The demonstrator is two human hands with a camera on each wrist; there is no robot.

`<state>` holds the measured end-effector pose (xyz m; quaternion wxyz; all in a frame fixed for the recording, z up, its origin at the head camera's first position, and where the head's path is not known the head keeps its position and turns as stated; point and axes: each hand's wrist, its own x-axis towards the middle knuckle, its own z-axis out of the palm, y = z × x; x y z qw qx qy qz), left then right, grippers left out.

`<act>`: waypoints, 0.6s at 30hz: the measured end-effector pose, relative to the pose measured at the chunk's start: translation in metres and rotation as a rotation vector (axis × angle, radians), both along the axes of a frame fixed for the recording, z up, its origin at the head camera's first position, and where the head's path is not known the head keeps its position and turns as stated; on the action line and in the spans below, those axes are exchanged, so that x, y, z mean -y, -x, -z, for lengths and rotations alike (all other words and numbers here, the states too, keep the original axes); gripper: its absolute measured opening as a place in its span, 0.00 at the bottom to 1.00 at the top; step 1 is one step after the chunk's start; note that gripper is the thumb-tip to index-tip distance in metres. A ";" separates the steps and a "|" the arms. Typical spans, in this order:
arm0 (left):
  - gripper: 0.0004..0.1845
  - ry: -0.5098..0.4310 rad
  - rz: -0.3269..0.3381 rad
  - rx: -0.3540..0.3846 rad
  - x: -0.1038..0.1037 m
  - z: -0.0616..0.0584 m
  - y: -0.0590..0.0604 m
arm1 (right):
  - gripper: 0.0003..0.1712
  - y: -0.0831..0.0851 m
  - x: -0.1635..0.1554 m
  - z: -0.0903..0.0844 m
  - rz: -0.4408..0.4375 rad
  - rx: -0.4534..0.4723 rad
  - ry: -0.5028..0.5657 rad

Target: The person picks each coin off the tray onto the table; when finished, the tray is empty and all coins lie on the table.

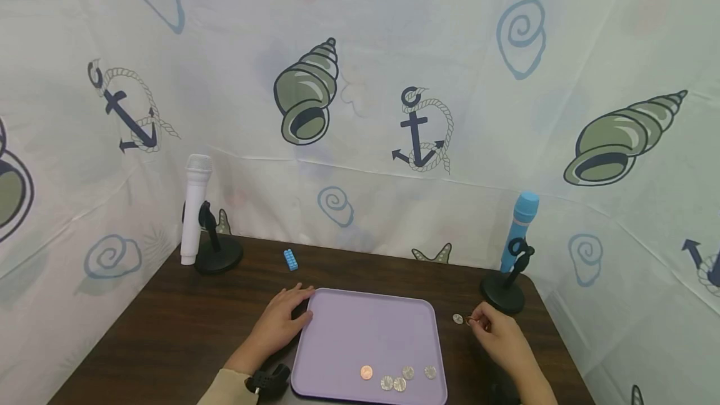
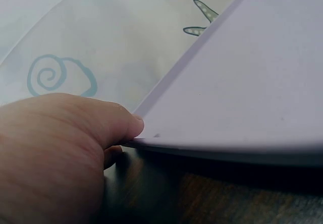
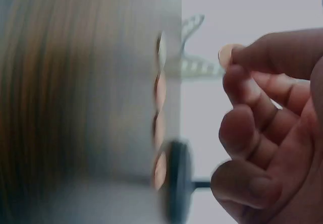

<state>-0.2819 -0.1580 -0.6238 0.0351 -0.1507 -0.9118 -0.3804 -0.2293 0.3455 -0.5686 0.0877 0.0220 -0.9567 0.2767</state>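
Observation:
My right hand (image 1: 497, 336) pinches a small coin (image 3: 227, 56) between thumb and index finger, the other fingers loosely curled. It is just above the table, right of the lilac tray (image 1: 365, 324). In the right wrist view a row of coins lies on the table below: a silver coin (image 3: 162, 52) and several copper-coloured coins (image 3: 160, 90). From the head view the hand hides most of that row, leaving a silver coin (image 1: 458, 319) in sight. My left hand (image 1: 278, 320) rests at the tray's far left corner, fingertips (image 2: 135, 125) at its rim.
Several silver coins (image 1: 399, 384) and one copper-coloured coin (image 1: 367, 372) lie in the tray's near right part. A blue toy brick (image 1: 290, 259) lies behind it. A white microphone (image 1: 194, 211) and a blue microphone (image 1: 519, 227) stand on black stands at the back corners.

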 end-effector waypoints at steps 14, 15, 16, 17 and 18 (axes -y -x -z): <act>0.30 0.007 0.001 0.018 0.001 0.003 0.002 | 0.13 0.003 -0.061 0.032 0.357 -0.002 0.421; 0.30 0.008 0.003 0.022 0.000 0.003 0.002 | 0.15 0.002 -0.064 0.033 0.383 0.027 0.466; 0.30 0.006 0.004 0.025 0.000 0.003 0.002 | 0.18 0.002 -0.066 0.034 0.403 0.049 0.501; 0.30 0.004 0.004 0.029 0.000 0.003 0.002 | 0.20 0.001 -0.067 0.034 0.418 0.066 0.532; 0.30 0.000 0.004 0.026 0.000 0.003 0.002 | 0.21 0.000 -0.069 0.034 0.431 0.080 0.546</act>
